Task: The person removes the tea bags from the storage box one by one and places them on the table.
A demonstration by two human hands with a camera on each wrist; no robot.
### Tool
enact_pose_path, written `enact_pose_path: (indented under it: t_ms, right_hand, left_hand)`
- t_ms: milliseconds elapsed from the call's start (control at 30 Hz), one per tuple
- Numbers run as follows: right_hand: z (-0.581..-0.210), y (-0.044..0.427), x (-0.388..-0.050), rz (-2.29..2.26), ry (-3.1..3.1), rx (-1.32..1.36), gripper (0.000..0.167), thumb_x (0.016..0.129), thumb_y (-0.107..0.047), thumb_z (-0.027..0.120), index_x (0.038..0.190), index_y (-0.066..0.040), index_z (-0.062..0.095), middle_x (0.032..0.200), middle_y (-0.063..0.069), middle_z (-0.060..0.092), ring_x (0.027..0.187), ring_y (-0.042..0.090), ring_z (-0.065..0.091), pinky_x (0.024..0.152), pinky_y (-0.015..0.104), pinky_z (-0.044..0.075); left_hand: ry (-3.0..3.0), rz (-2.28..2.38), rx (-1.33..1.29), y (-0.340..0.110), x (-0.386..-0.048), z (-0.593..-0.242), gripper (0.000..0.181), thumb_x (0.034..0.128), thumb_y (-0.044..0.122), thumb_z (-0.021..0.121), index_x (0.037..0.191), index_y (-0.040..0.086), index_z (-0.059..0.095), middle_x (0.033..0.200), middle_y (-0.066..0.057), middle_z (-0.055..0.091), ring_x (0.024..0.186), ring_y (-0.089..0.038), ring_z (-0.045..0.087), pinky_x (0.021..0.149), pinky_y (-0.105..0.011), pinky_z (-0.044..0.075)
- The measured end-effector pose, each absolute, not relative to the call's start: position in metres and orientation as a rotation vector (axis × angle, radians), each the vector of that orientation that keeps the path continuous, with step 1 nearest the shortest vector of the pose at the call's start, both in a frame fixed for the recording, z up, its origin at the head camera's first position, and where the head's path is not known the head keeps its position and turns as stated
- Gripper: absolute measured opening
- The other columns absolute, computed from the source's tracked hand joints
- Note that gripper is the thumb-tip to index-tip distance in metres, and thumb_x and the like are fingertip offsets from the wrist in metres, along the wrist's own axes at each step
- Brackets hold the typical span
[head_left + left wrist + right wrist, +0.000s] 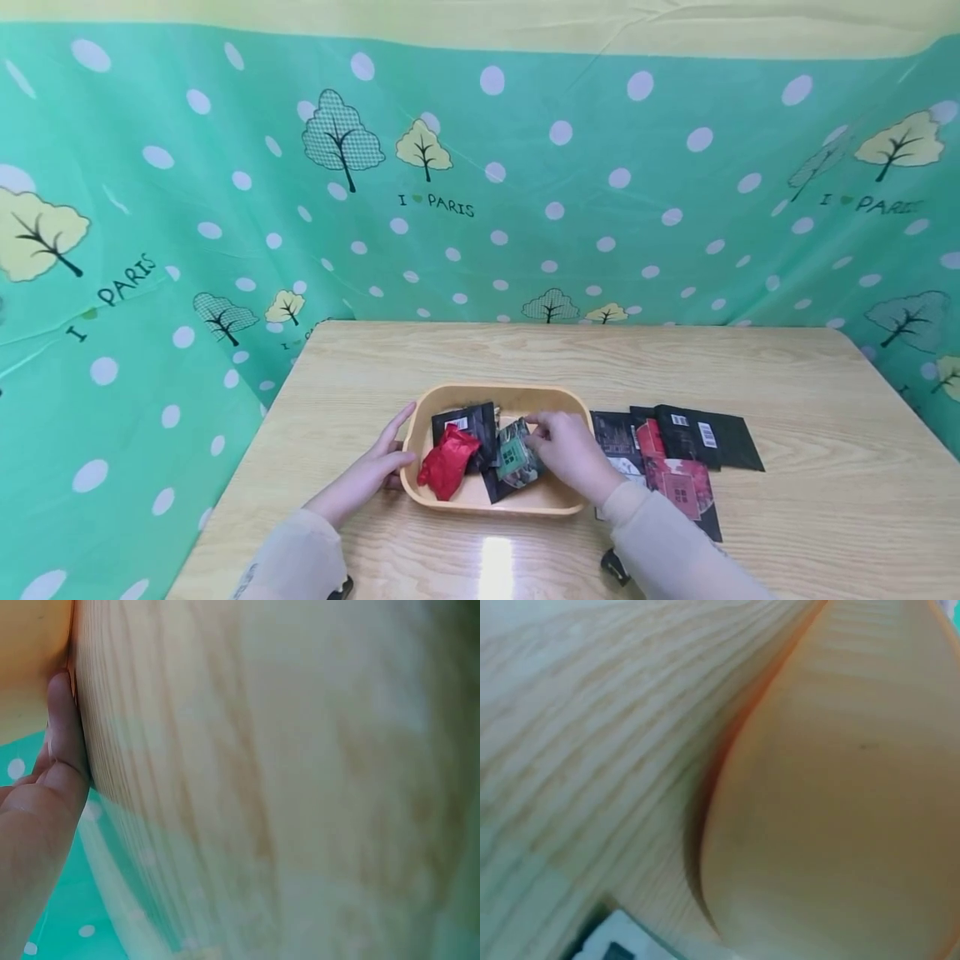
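Note:
A tan plastic bin (495, 508) with rounded corners stands on the table. My left hand (375, 462) lies at its left end, fingers fairly straight against the outer wall and thumb at the rim. In the left wrist view, that hand (56, 761) touches the bin's wall (34, 667) low down by the tabletop. Inside the bin, my right hand (567, 450) pinches the upper right edge of a green and black flat packet (513, 457). Left of this packet lie a crumpled red foil packet (448, 462) and a black packet with a white label (480, 425).
Right of the bin, several flat packets overlap on the table: black ones with labels (723, 437) and a red and black one (678, 492). A small black object (615, 567) lies by the right forearm. A green dotted curtain (525, 183) hangs behind the table.

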State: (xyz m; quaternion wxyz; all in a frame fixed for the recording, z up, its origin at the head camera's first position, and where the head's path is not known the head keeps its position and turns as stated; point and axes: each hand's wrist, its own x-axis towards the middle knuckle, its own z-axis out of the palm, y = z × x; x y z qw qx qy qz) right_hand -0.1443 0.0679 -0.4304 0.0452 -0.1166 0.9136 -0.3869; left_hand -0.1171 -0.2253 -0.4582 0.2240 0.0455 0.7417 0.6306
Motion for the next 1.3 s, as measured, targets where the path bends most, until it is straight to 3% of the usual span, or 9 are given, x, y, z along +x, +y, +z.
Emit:
enact_pose_path:
  t_ms: [200,267,567,1300]
  right_hand:
    - [-0.424,0.071,-0.141,-1.120,2.812,-0.342,0.003,0.082,-0.004,0.073,0.084,-0.002,0.072,0.065,-0.003,0.061,0.059,0.009,0.052,0.054,0.021,0.046]
    - [-0.422,0.073,-0.140,-1.107,2.824,-0.340,0.002,0.082,-0.003,0.072,0.080,-0.004,0.071,0.064,-0.003,0.060,0.058,0.009,0.051,0.053,0.022,0.045]
    - [-0.414,0.081,-0.137,-1.110,2.899,-0.298,0.005,0.085,-0.003,0.068,0.085,-0.005,0.073,0.065,-0.003,0.060,0.056,0.008,0.049,0.050,0.020,0.043]
    - [-0.408,0.107,-0.129,-1.272,2.872,-0.064,0.011,0.090,-0.009,0.067,0.099,-0.006,0.073,0.079,0.002,0.066,0.071,0.012,0.055,0.056,0.020,0.048]
  left_hand:
    - [2.038,1.748,0.142,-0.226,-0.117,-0.459,0.079,0.0991,0.012,0.044,0.160,0.017,-0.006,0.140,-0.047,0.031,0.108,-0.035,0.064,0.083,-0.044,0.061]
    - [2.054,1.728,0.131,-0.226,-0.116,-0.459,0.078,0.0996,0.013,0.045,0.160,0.019,-0.005,0.140,-0.046,0.032,0.111,-0.035,0.063,0.085,-0.043,0.060]
    - [2.052,1.738,0.122,-0.226,-0.116,-0.458,0.080,0.0987,0.013,0.046,0.160,0.019,-0.005,0.139,-0.046,0.033,0.109,-0.035,0.064,0.085,-0.045,0.060]
    - [2.059,1.742,0.111,-0.226,-0.116,-0.459,0.078,0.0985,0.011,0.045,0.160,0.017,-0.003,0.138,-0.048,0.034,0.107,-0.033,0.065,0.083,-0.043,0.061]
